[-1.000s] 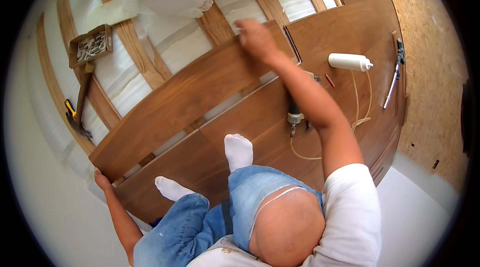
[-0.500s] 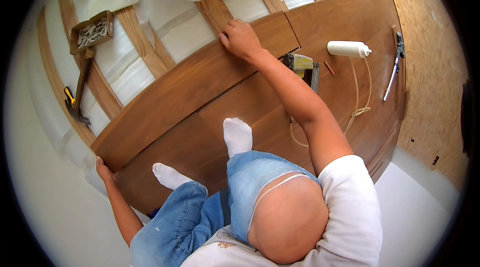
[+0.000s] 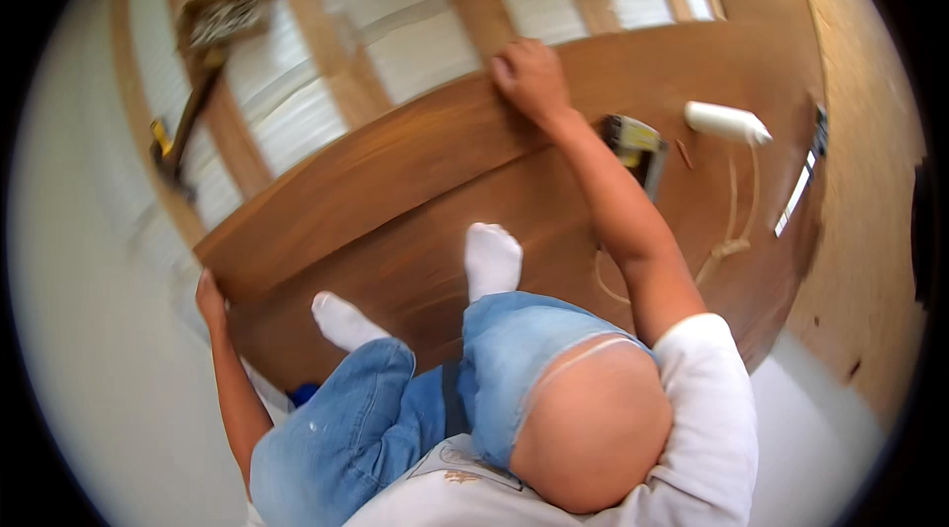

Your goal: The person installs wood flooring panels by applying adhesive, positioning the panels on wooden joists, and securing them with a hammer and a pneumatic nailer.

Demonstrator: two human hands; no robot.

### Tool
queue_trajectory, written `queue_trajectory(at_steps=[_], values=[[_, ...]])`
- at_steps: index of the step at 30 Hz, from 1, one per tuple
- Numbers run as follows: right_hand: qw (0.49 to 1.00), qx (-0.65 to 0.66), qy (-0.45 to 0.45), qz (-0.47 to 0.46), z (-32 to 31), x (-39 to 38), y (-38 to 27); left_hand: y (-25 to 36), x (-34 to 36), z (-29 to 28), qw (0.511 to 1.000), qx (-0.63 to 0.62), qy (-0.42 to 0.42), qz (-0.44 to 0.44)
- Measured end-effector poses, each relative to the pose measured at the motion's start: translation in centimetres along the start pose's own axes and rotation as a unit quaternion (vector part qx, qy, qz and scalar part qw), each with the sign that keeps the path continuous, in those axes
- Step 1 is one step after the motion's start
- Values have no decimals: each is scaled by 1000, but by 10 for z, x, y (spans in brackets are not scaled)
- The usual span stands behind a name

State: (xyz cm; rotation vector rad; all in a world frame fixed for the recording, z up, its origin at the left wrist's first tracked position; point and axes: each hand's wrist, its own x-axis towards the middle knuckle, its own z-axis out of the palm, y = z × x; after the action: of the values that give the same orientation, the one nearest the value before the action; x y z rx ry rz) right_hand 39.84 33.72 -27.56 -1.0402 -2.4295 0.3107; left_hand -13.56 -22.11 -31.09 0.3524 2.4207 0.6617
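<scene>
A long brown wooden floorboard (image 3: 371,171) lies across in front of me, a dark seam running between it and the boards under my feet. My left hand (image 3: 211,300) is at the board's left end, fingers closed against its edge and partly hidden. Farther right, my right hand (image 3: 532,80) curls over the far edge, fingertips out of sight. Just right of my right forearm rests a nail gun (image 3: 636,151). Beyond it are a red pencil-like stick (image 3: 684,153) and a white squeeze bottle (image 3: 727,122).
Wooden battens (image 3: 336,57) cross whitish sheeting beyond the board. A hammer (image 3: 183,136) and a box of small pieces (image 3: 225,18) lie at far left. A pale hose (image 3: 730,247) trails near the bottle. A metal-ended tool (image 3: 799,186) lies at the right, by rough particle board (image 3: 860,161).
The view has turned, shifting the tools in the picture. Both hands stay on the floorboard. The end joint visible beside my right hand before can no longer be made out.
</scene>
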Motion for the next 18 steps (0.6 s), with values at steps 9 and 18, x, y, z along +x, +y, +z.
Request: queue_trajectory(at_steps=[9, 18], values=[[999, -28, -17, -9, -11, -19, 4, 106, -27, 7, 946, 316, -24, 67], [997, -53, -11, -50, -4, -27, 19, 102, -29, 11, 931, 352, -34, 90]])
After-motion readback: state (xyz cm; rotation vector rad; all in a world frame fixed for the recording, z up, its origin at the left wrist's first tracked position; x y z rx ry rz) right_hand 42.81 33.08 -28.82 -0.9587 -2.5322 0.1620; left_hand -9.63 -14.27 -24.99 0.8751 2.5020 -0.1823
